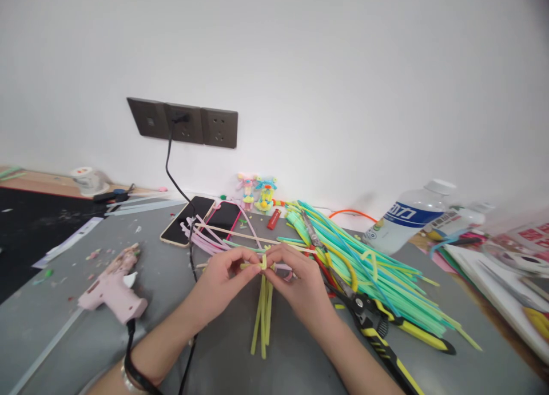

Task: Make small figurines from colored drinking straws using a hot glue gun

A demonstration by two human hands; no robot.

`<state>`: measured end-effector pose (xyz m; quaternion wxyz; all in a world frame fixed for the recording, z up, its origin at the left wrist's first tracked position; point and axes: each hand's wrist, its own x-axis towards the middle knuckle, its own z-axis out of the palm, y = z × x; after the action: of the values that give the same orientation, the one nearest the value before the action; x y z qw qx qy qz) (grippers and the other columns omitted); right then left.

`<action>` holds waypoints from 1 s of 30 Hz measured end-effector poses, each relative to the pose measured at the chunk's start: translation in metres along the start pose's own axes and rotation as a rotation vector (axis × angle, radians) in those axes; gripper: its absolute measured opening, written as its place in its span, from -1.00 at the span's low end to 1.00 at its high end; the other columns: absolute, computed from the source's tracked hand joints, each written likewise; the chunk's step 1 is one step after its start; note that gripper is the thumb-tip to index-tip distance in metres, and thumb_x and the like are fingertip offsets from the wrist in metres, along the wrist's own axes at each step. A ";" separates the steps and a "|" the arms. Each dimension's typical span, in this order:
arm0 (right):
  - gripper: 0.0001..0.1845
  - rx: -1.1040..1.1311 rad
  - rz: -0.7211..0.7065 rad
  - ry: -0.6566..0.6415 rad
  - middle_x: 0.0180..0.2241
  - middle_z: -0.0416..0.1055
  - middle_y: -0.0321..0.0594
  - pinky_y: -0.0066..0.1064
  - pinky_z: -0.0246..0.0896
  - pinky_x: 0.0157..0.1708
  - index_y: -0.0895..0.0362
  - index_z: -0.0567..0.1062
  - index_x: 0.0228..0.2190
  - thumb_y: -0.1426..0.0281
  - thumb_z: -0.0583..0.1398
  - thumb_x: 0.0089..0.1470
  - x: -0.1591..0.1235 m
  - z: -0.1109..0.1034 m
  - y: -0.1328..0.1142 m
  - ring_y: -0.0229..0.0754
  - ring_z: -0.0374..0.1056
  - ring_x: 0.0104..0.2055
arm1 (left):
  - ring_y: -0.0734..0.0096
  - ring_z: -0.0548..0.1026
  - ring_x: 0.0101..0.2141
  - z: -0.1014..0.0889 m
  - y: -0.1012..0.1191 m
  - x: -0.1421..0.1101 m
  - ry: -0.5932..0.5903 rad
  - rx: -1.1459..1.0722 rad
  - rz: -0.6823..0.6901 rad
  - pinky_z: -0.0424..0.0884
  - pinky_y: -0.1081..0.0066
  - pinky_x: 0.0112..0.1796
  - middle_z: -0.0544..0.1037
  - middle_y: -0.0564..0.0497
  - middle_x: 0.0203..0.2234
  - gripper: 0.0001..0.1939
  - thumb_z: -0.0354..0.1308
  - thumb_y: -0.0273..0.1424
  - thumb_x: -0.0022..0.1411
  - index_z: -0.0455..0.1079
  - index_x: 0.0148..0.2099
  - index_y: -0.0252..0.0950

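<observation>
Yellow-green pipe cleaners hang down in a small bunch between my hands, over the middle of the grey table. My left hand pinches their upper end between thumb and forefinger. From the other side my right hand grips the same end, its fingertips close to those of the left. A short folded piece shows at the pinch point, but its exact shape is partly hidden by my fingers. Behind the hands lie pink-lilac pipe cleaners and a thin wooden stick.
A pink glue gun lies left, its black cord crossing the table. Yellow-black pliers and a heap of green pipe cleaners lie right. Two phones, small fuzzy dolls and a tilted bottle stand or lie toward the wall.
</observation>
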<state>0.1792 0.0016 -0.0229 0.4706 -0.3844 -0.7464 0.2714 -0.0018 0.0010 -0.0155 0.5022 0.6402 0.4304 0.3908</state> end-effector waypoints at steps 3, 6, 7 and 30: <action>-0.86 0.001 0.003 -0.003 -0.35 0.49 -0.22 -0.34 0.30 -0.27 0.06 0.47 -0.42 0.53 0.24 0.14 0.000 0.000 0.000 -0.13 0.44 -0.28 | 0.32 0.41 -0.32 0.001 0.000 0.000 -0.004 -0.008 0.008 0.31 0.41 -0.26 0.52 -0.02 -0.39 -0.78 0.15 -0.25 0.28 0.46 -0.29 -0.29; -0.85 0.011 0.006 0.001 -0.36 0.49 -0.24 -0.35 0.29 -0.26 0.07 0.46 -0.43 0.54 0.25 0.13 0.001 -0.001 0.000 -0.14 0.43 -0.29 | 0.31 0.42 -0.31 0.001 -0.001 -0.001 -0.006 -0.019 0.013 0.31 0.40 -0.25 0.53 -0.02 -0.37 -0.78 0.16 -0.24 0.28 0.45 -0.30 -0.29; -0.85 0.016 0.007 0.003 -0.37 0.49 -0.24 -0.35 0.29 -0.26 0.07 0.46 -0.43 0.55 0.25 0.12 0.001 -0.001 0.000 -0.15 0.43 -0.30 | 0.31 0.42 -0.30 0.001 0.000 -0.001 -0.005 -0.022 0.013 0.30 0.40 -0.25 0.53 -0.02 -0.36 -0.78 0.15 -0.24 0.28 0.45 -0.30 -0.29; -0.70 0.474 0.197 0.072 -0.42 0.35 -0.29 -0.39 0.31 -0.32 0.07 0.29 -0.48 0.30 0.31 0.10 0.005 -0.002 -0.004 -0.21 0.36 -0.35 | 0.52 0.26 -0.46 0.006 0.000 -0.001 0.030 -0.448 -0.163 0.20 0.48 -0.39 0.39 0.08 -0.48 -0.72 0.30 -0.18 0.17 0.49 -0.30 -0.33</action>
<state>0.1779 0.0039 -0.0165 0.5452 -0.3438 -0.6035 0.4695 0.0036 -0.0023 -0.0172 0.6550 0.4701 0.3908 0.4442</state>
